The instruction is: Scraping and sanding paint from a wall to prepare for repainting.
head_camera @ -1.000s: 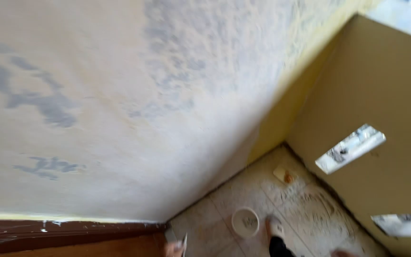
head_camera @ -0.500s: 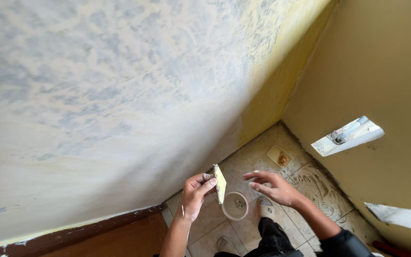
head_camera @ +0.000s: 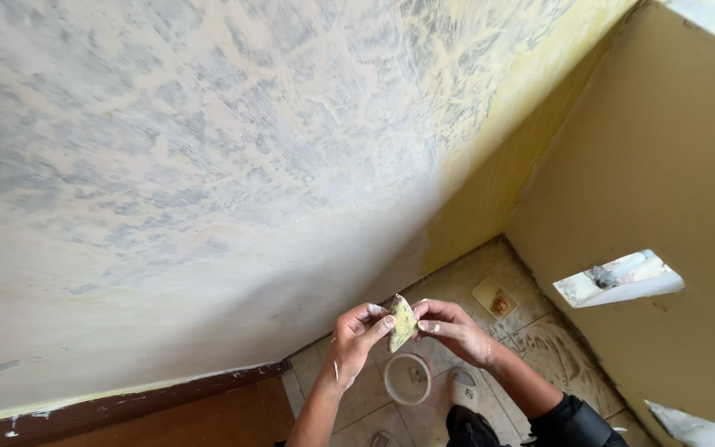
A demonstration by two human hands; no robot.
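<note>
The person is holding a small folded piece of sandpaper (head_camera: 403, 323) between both hands, out in front of the body and above the tiled floor (head_camera: 539, 339), close to the corner where the sanded, patchy wall (head_camera: 208, 165) meets the yellow-brown side wall (head_camera: 664, 165).

The left hand (head_camera: 353, 339) is pinching the piece from its left side: the thumb and the fingers (head_camera: 384, 321) are clamped on the lower left edge. The right hand (head_camera: 453, 327) is gripping it from the right side, fingers closed on the right edge, fingertips white with dust. Both hands are touching the piece, so neither is nearer than the other.

The long axis of the piece is running almost upright in the head view, tilted slightly, with the pointed upper end standing clear above both sets of fingertips. The piece is lying edge-on between the two hands, its broad face turned toward the left hand.

Directly below the hands, a round white container (head_camera: 407, 379) is standing on the floor, open side up. It is well apart from the piece, not touching it. A pale sandal (head_camera: 462, 386) is showing just beside the container. A small square dish (head_camera: 496, 298) is lying on the floor nearer the corner.
</note>
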